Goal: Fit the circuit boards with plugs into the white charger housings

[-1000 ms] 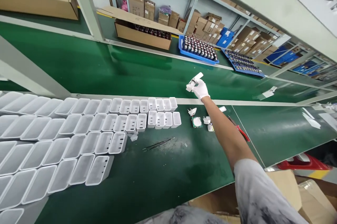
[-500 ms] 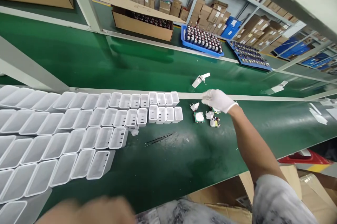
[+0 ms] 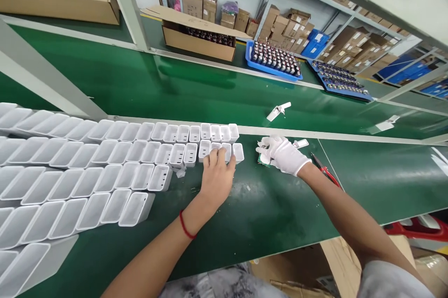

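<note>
My bare left hand (image 3: 217, 179), with a red string at the wrist, reaches the near side of the small white open boxes (image 3: 238, 152) at the right end of the second row. Its fingers are bent and apart, with the tips at the box rims. My right hand (image 3: 282, 154), in a white glove, is closed over small white parts beside a green circuit board (image 3: 263, 160). The glove hides most of what it holds. A white plastic piece (image 3: 301, 143) lies behind the glove, and red-handled pliers (image 3: 326, 171) lie to its right.
Rows of white boxes (image 3: 101, 176) fill the bench's left. A white part (image 3: 279, 111) lies on the green surface beyond the ledge. A cardboard box (image 3: 199, 41), blue tray (image 3: 275, 62) and second blue tray (image 3: 339, 81) stand behind. A frame post (image 3: 131, 9) rises at the left.
My left hand has come up from the bottom edge to the white boxes, covering the tweezers' place. My right hand has lowered onto the small parts. The view has shifted slightly, and the pliers now show.
</note>
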The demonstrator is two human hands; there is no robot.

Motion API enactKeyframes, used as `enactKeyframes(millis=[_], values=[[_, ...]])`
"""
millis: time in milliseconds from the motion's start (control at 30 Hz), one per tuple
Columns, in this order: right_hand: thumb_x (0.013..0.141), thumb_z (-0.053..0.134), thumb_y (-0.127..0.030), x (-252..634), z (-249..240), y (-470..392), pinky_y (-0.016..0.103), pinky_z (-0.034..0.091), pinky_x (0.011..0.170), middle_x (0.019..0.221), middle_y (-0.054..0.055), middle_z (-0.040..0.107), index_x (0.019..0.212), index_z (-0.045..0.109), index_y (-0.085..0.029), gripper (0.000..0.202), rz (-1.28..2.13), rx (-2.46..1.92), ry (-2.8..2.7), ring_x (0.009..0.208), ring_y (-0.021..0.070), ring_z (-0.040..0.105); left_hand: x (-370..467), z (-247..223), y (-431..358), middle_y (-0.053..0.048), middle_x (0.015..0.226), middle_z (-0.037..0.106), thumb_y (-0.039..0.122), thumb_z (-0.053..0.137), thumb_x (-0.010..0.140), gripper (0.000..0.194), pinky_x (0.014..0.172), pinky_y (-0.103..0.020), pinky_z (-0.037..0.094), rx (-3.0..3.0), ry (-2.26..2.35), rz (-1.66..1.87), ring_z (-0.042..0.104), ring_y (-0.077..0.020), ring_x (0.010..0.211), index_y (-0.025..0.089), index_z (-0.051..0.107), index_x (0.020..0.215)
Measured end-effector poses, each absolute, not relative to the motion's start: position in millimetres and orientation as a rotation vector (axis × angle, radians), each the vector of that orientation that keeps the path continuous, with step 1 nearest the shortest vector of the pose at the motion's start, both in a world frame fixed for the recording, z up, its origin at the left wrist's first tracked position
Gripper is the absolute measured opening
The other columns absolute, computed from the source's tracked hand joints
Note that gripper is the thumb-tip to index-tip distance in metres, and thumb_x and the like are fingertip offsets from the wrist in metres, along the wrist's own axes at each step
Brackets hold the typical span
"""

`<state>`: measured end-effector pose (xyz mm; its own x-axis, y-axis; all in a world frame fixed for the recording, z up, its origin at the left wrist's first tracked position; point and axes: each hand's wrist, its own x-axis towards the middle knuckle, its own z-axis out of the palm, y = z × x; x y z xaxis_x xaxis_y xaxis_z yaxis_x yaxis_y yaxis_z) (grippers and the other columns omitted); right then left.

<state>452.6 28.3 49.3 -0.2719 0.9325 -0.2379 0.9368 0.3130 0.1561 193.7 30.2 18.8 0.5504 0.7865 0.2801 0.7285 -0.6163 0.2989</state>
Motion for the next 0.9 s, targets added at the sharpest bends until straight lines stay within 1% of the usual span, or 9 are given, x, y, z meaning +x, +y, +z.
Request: enactKeyframes(millis=[133,200,300,400,533,600,767,833,900], values=[[0.080,0.068,-0.029,460,60,21,0.054,0.035,0.106,0.146,0.014,0.044,0.134,0.055,-0.023,0.056,-0.023,1.820,2.517,0.135,0.0381,0.037,205,13,34,-0.020,0.128,0.058,0.009,0.055,0.086,0.032,0.090,-0.059,0.046,2.617,1.286,0.640,0.053,-0.0412,0.120,0.021,0.068,0.113],[0.083,0.064,-0.036,460,64,16,0.057,0.030,0.110,0.142,0.016,0.049,0.138,0.049,-0.020,0.059,-0.262,2.060,2.657,0.137,0.0362,0.037,209,13,35,-0.020,0.130,0.057,0.005,0.052,0.086,0.026,0.092,-0.060,0.046,2.615,1.246,0.655,0.052,-0.0412,0.122,0.018,0.071,0.099],[0.083,0.064,-0.049,452,69,7,0.053,0.044,0.100,0.126,0.014,0.062,0.141,0.044,-0.022,0.067,-0.964,2.418,2.681,0.114,0.0314,0.059,205,21,30,-0.019,0.137,0.053,0.007,0.051,0.088,0.020,0.099,-0.060,0.044,2.624,1.134,0.679,0.046,-0.0406,0.131,0.017,0.069,0.087],[0.072,0.076,-0.054,437,69,0,0.047,0.051,0.089,0.117,0.011,0.067,0.136,0.052,-0.026,0.074,-1.475,2.600,2.588,0.097,0.0283,0.066,182,37,16,-0.018,0.148,0.042,0.018,0.051,0.092,0.011,0.110,-0.054,0.039,2.458,0.873,0.745,0.034,-0.0354,0.142,0.017,0.062,0.090],[0.059,0.087,-0.051,409,63,-1,0.040,0.056,0.072,0.100,0.007,0.072,0.122,0.063,-0.033,0.070,-1.959,2.549,2.575,0.081,0.0245,0.067,136,51,-4,-0.014,0.133,0.052,0.028,0.060,0.090,0.011,0.099,-0.033,0.051,2.059,0.804,0.831,0.051,-0.0245,0.131,0.021,0.051,0.089],[0.057,0.088,-0.052,393,61,1,0.039,0.057,0.070,0.102,0.008,0.072,0.115,0.068,-0.031,0.065,-2.047,2.461,2.570,0.083,0.0258,0.067,114,46,-10,-0.011,0.118,0.055,0.029,0.065,0.085,0.018,0.090,-0.031,0.055,2.034,0.973,0.893,0.060,-0.0230,0.116,0.022,0.050,0.091],[0.079,0.069,-0.056,350,64,11,0.044,0.055,0.088,0.121,0.013,0.067,0.134,0.058,-0.020,0.067,-2.089,1.978,2.445,0.104,0.0319,0.065,80,11,-18,-0.007,0.092,0.053,0.036,0.069,0.083,0.028,0.053,-0.030,0.054,2.252,1.637,0.930,0.065,-0.0212,0.074,0.021,0.050,0.098],[0.081,0.068,-0.053,337,64,13,0.044,0.052,0.094,0.124,0.011,0.067,0.136,0.056,-0.021,0.065,-2.026,1.839,2.503,0.109,0.0321,0.064,78,1,-21,-0.007,0.090,0.055,0.034,0.068,0.083,0.030,0.054,-0.031,0.055,2.257,1.725,0.984,0.066,-0.0233,0.075,0.020,0.049,0.101],[0.076,0.074,-0.048,326,64,14,0.044,0.050,0.098,0.124,0.009,0.067,0.135,0.056,-0.022,0.066,-1.935,1.801,2.573,0.111,0.0314,0.063,77,-1,-27,-0.011,0.098,0.057,0.031,0.067,0.085,0.039,0.067,-0.037,0.060,2.215,1.662,0.948,0.067,-0.0270,0.088,0.018,0.047,0.115]])
